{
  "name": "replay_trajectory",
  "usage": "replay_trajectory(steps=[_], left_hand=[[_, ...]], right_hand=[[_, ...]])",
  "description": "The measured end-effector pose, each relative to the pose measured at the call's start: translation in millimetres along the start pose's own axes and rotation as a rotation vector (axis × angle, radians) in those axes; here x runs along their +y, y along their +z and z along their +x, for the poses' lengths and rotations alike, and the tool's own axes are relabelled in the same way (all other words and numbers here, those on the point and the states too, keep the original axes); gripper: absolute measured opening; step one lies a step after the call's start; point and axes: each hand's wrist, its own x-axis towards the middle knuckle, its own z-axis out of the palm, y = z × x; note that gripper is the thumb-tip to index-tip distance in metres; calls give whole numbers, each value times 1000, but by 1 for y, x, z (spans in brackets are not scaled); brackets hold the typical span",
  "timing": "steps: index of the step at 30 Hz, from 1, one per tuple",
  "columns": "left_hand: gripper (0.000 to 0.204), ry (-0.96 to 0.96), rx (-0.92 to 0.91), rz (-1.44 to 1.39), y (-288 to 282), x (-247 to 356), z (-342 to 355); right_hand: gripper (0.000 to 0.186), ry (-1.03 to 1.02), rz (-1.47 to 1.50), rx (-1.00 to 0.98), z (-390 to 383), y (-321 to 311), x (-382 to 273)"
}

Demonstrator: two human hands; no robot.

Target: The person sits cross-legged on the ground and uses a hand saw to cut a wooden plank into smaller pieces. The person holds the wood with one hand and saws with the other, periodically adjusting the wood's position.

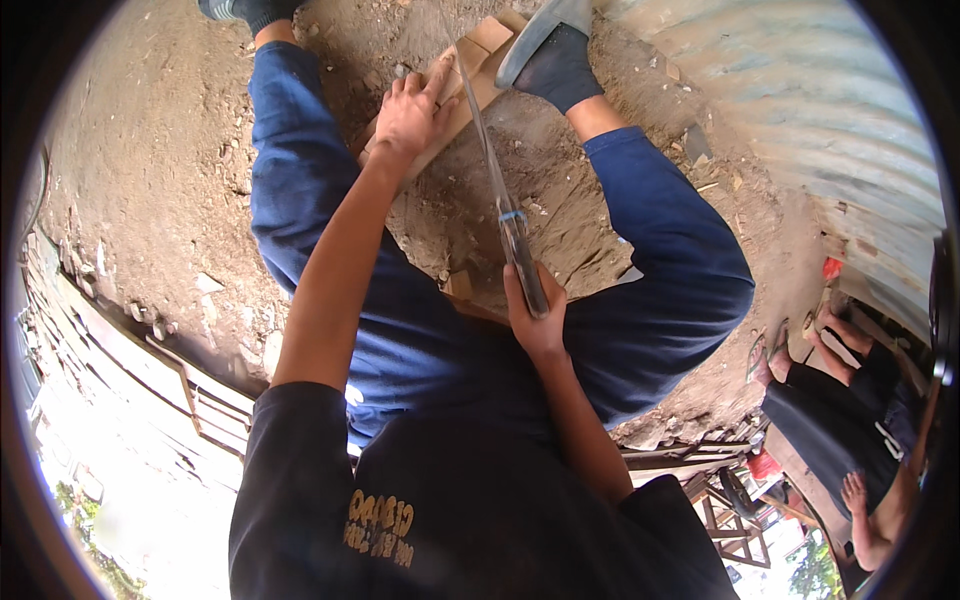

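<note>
My right hand (pixel 536 315) is closed round the dark straight handle of a saw (pixel 492 165), which has a blue tie where blade meets handle. Its long narrow blade points away from me, almost edge-on, and its teeth cannot be made out. The far end of the blade meets a piece of light wood (pixel 470 52) low over the ground. Beside the blade, my left hand (pixel 410 112) grips the wood from above, fingers reaching forward along it. A longer board (pixel 440 150) lies beneath. My right foot in a grey sandal (pixel 545 40) is against the board's far end.
Bare dirt ground (pixel 170 140) with small stones and chips surrounds me. A corrugated metal sheet (pixel 800 90) stands at the far right. Another person (pixel 840 420) sits at the right edge, near a wooden frame (pixel 735 520). Wooden slats (pixel 200 400) lie at the left.
</note>
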Motion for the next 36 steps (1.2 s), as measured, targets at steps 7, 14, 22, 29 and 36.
replay_trajectory(steps=[7, 14, 22, 29, 36], left_hand=[[68, -23, -40, -84, -7, 0, 2], [65, -14, -39, 49, -6, 3, 2], [64, -13, -38, 66, -10, 8, 0], [64, 1, -27, 58, -8, 5, -1], [64, -9, -15, 60, -7, 7, 0]], right_hand=[[18, 77, 53, -44, 26, 6, -6], [14, -27, 13, -27, 65, 24, 14], [18, 3, 120, -32, 79, 24, 25], [20, -9, 83, -62, 94, 25, 22], [21, -28, 89, -68, 105, 28, 17]])
